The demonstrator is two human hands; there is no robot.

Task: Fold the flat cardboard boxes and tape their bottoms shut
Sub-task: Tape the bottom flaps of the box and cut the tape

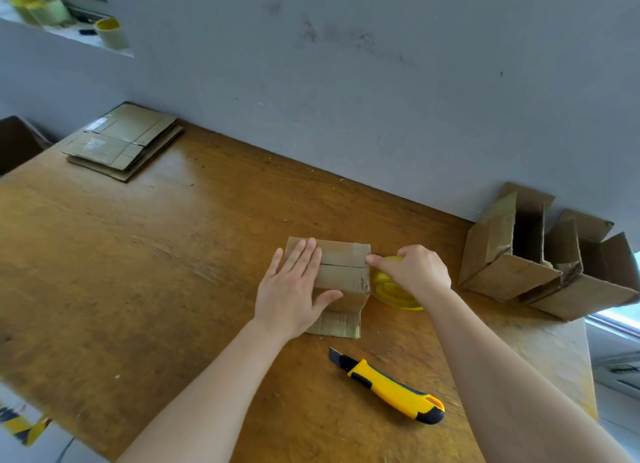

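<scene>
A small cardboard box [343, 272] stands bottom-up on the wooden table [156, 261], its two bottom flaps meeting at a centre seam. My left hand [294, 289] lies flat on the flaps, fingers spread, pressing the left part down. My right hand [415, 272] grips a yellow tape roll [394, 294] right beside the box, with thumb and forefinger pinched at the right end of the seam. A stack of flat cardboard boxes [124, 140] lies at the table's far left corner.
A yellow and black utility knife [391, 388] lies on the table in front of the box, blade end pointing left. Two folded boxes [540, 254] stand open at the far right by the wall. More tape rolls [110, 32] sit on a ledge at top left.
</scene>
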